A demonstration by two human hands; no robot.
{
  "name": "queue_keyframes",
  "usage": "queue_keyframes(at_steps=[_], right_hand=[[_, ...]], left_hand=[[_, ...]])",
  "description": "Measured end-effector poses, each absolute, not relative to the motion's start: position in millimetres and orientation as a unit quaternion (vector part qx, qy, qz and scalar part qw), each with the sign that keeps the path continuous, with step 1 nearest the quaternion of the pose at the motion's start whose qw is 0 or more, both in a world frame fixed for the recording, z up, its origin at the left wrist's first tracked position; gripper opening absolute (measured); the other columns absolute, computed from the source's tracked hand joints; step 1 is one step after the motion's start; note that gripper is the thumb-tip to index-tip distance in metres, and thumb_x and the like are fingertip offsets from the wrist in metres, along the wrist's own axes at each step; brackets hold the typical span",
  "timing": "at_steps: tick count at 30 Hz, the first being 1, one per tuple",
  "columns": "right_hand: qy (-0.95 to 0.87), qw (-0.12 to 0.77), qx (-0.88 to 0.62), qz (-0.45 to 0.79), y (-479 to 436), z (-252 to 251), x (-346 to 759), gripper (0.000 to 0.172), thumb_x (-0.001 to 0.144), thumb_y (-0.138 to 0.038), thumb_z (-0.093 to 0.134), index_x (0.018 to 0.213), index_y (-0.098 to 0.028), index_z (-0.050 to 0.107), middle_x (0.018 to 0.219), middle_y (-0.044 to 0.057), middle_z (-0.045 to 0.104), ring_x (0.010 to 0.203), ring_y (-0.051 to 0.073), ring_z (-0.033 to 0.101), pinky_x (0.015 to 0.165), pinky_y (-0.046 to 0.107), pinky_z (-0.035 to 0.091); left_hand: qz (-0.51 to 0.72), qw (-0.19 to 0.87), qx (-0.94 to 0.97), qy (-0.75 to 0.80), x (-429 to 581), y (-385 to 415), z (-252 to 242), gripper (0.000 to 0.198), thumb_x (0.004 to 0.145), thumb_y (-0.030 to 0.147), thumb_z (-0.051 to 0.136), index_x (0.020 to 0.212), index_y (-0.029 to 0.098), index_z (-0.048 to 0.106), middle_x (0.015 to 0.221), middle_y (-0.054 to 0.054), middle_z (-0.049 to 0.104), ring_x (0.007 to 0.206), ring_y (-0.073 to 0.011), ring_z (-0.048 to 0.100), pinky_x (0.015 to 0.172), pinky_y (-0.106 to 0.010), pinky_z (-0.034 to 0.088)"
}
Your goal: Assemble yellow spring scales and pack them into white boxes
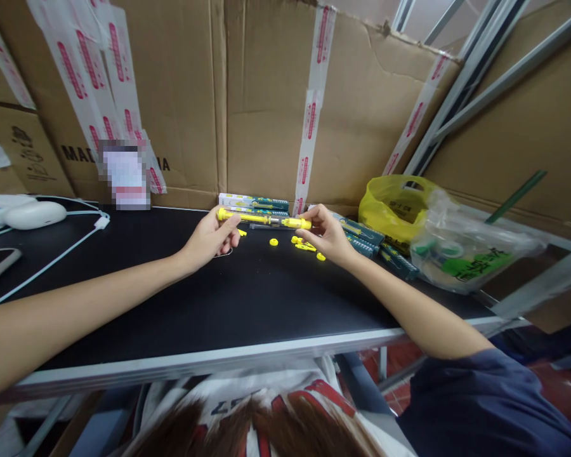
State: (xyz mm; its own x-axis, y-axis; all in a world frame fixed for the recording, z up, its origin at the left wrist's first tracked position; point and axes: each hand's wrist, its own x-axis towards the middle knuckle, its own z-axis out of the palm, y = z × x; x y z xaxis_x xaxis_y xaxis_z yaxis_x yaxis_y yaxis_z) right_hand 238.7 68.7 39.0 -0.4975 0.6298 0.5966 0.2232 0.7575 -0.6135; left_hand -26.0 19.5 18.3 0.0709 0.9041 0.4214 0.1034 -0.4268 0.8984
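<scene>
Left hand (pixel 212 238) and right hand (pixel 332 236) are pinching a yellow tube (pixel 257 219) level by its ends; a clear bag (pixel 483 265) is holding indistinct items.

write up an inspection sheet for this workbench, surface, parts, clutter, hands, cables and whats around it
Surface: flat black tabletop with a pale metal front edge.
Job's things: slim yellow tool with a greyish middle section, held above the tabletop; small yellow plastic pieces scattered near the hands; thin white-and-green printed boxes behind and to the right.
Clutter: yellow plastic bag and clear plastic bag with green print on the right; white rounded computer mouse on the left.
Hands: left hand grips the tool's left end; right hand pinches its right end.
Cables: thin white cable with a block-like joint, left side.
Surroundings: large brown taped cardboard behind.
</scene>
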Motion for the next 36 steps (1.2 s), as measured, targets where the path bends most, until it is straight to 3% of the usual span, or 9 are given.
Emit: queue_keyframes(at_steps=[13, 18, 25, 36], right_hand=[[-0.830, 0.424, -0.189, 0.309, 66.4, 40.0, 237.1, 0.034, 0.084, -0.040, 0.065, 0.099, -0.023, 0.039, 0.076, -0.005, 0.051, 0.052, 0.006, 0.049, 0.046, 0.019, 0.049], [-0.827, 0.432, -0.207, 0.295, 69.2, 39.0, 238.9, 0.033, 0.082, -0.039, 0.067, 0.098, -0.022, 0.043, 0.076, -0.003, 0.052, 0.055, 0.007, 0.050, 0.049, 0.020, 0.047], [-0.836, 0.460, -0.254, 0.160, 68.7, 44.4, 240.7, 0.030, 0.076, -0.038, 0.073, 0.091, -0.018, 0.057, 0.077, -0.002, 0.052, 0.063, 0.008, 0.047, 0.056, 0.021, 0.044], [-0.836, 0.442, -0.206, 0.251, 70.4, 39.6, 238.2, 0.034, 0.080, -0.041, 0.069, 0.096, -0.019, 0.048, 0.079, -0.001, 0.054, 0.059, 0.008, 0.051, 0.054, 0.022, 0.044]], left_hand=[[0.548, 0.392, 0.630, 0.387, -26.1, 20.3, 17.8, 0.034, 0.086, 0.051, 0.055, 0.088, 0.021, 0.038, 0.053, 0.007, 0.056, 0.035, -0.0045, 0.043, 0.031, -0.012, 0.028], [0.551, 0.390, 0.626, 0.390, -26.2, 19.5, 19.0, 0.033, 0.086, 0.051, 0.054, 0.087, 0.021, 0.039, 0.053, 0.007, 0.056, 0.035, -0.0042, 0.043, 0.031, -0.012, 0.029], [0.555, 0.390, 0.623, 0.390, -26.9, 20.8, 17.1, 0.036, 0.085, 0.053, 0.056, 0.085, 0.021, 0.039, 0.053, 0.007, 0.056, 0.035, -0.0040, 0.043, 0.032, -0.012, 0.029], [0.554, 0.397, 0.618, 0.392, -26.5, 19.9, 17.7, 0.038, 0.084, 0.055, 0.056, 0.086, 0.021, 0.039, 0.054, 0.007, 0.056, 0.034, -0.0041, 0.042, 0.031, -0.012, 0.028]])
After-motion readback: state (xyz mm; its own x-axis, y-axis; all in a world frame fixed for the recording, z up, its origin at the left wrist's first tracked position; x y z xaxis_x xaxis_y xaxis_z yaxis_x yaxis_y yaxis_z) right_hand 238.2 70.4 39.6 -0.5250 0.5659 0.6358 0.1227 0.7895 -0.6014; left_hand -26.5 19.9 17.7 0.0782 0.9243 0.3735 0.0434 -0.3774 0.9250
